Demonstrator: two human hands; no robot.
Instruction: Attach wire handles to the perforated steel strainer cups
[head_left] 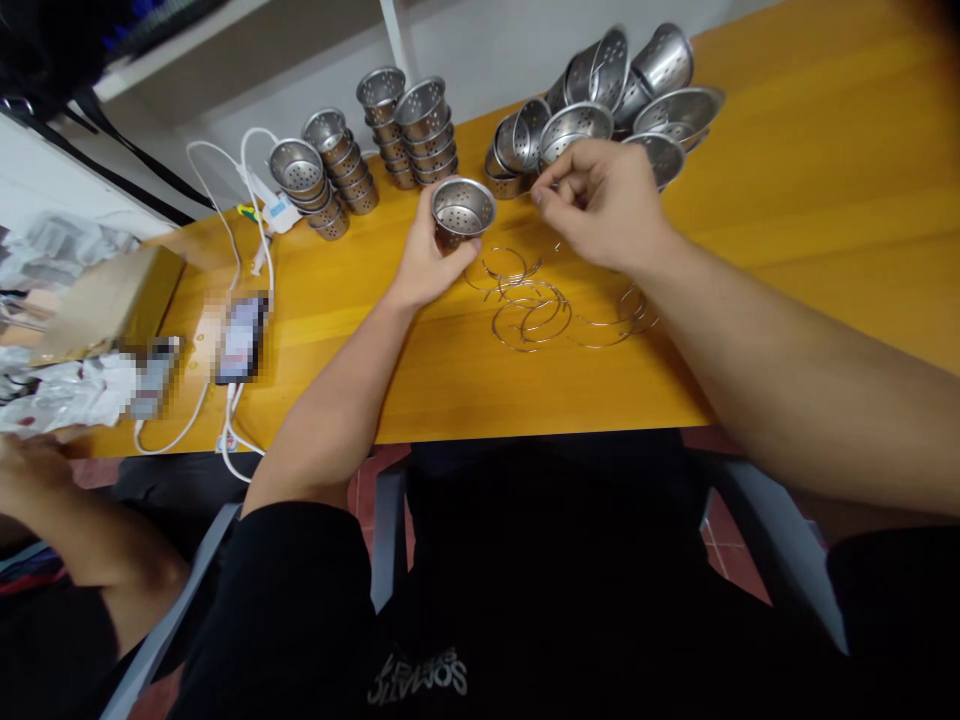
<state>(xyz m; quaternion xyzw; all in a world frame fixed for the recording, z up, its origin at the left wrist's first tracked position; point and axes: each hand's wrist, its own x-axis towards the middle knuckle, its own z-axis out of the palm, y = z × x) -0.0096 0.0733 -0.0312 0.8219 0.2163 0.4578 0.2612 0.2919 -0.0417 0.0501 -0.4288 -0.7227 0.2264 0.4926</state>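
My left hand (431, 260) is wrapped round a perforated metal cup (463, 208), which stands with its open mouth facing up. To its right, my right hand (600, 205) is closed in a pinch, in front of a loose heap of similar cups (577, 125). Whatever lies between those fingertips is too small to make out. Thin bent wire rings (532, 318) lie in a tangle on the table below and between both hands. A few more wire loops (630, 310) lie under my right forearm.
Nested stacks of cups (427, 130) stand at the back, with more stacks (337, 160) further left. A phone (241, 340) with white cables lies on the wooden table (450, 390). Beyond are a cardboard box (112, 305), plastic bags and another person's arm (67, 530).
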